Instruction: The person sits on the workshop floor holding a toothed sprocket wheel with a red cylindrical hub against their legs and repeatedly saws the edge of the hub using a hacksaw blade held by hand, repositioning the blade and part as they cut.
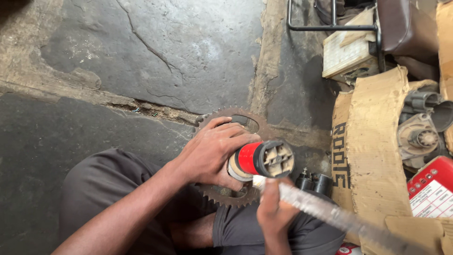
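From my head camera, my left hand [212, 153] sits at the centre of the frame, wrapped around a rusty toothed sprocket [226, 196] and a red and black cylinder [262, 159] pressed against it. My right hand [273, 208], lower centre, is closed on a blurred clear rod [330, 215] that runs toward the lower right corner. Torn cardboard [373, 141] lies at the right edge, over the stone floor [155, 52], with grey metal parts [422, 130] beside it.

Left of the sprocket [233, 158] the stone floor [141, 52] lies open; right of it, cardboard [373, 137] and motor parts [420, 134] crowd close.
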The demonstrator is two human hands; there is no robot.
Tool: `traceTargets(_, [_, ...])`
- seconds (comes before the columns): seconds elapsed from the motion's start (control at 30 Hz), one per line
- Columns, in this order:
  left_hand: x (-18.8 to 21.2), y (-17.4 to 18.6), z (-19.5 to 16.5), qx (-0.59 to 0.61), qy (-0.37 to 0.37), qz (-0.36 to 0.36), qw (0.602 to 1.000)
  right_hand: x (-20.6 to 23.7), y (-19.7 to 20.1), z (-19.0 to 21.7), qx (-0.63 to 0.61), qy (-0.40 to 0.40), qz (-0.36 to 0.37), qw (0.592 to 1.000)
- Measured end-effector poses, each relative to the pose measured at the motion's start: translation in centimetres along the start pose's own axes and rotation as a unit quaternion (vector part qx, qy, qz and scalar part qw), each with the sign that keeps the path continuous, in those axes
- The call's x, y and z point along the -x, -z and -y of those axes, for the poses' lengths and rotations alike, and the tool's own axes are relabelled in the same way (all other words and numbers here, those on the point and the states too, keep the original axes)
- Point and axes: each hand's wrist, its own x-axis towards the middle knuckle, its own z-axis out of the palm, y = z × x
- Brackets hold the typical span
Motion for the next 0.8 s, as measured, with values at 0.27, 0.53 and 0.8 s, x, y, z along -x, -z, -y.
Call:
traceTargets(0.27, [0.1,-0.1,0.0,-0.002,0.002,0.002,1.0,0.9,-0.2,0.0,0.052,0.002,0.01,0.999])
traceTargets(0.53, [0.0,0.1,-0.2,0.0,0.008,0.013,1.0,-0.4,-0.6,2.0,-0.018,-0.076,-0.031,0.996])
traceTargets(0.8, [-0.1,0.1,-0.3,-0.011,0.004,0.013,1.0,0.2,-0.4,1.5,0.049,-0.019,0.01,0.999])
